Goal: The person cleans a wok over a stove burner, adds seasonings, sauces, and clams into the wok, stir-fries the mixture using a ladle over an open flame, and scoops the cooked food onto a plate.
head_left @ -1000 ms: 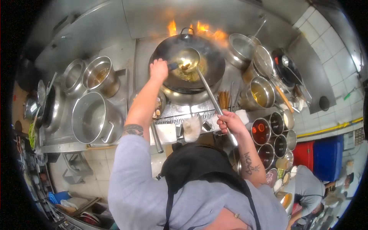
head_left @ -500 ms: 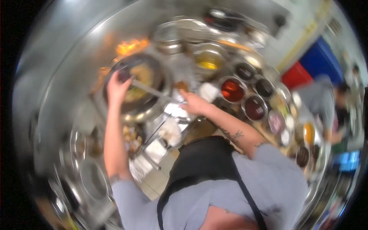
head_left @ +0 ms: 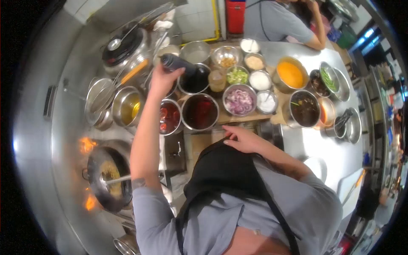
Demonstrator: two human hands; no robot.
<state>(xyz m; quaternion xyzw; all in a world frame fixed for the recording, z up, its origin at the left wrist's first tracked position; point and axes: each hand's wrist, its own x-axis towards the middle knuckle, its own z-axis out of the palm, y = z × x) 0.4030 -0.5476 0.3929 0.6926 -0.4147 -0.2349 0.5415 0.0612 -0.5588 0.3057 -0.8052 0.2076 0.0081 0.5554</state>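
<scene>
My left hand (head_left: 163,83) is wrapped round a dark squeeze bottle (head_left: 176,63), tilted over the pots at the back of the counter. Just beyond and beside it stands a pot of black liquid (head_left: 195,80). In front of my apron, my right hand (head_left: 241,138) holds nothing, its fingers apart, near the counter's front edge. At the left, a wok (head_left: 95,165) sits over flames with yellowish food (head_left: 111,174) in it. A ladle (head_left: 119,179) lies in the wok, its handle partly behind my left arm.
Bowls of red sauce (head_left: 169,114), sliced onions (head_left: 239,100) and an orange liquid pot (head_left: 291,74) crowd the counter. A pot with yellow oil (head_left: 126,106) and strainers (head_left: 100,95) stand left. Another person (head_left: 276,21) is across the counter. A knife lies on a white board (head_left: 350,191).
My left hand has carried the bottle from over the wok to the pots. My right hand has let go of the ladle and drawn back toward my body. My view has turned right.
</scene>
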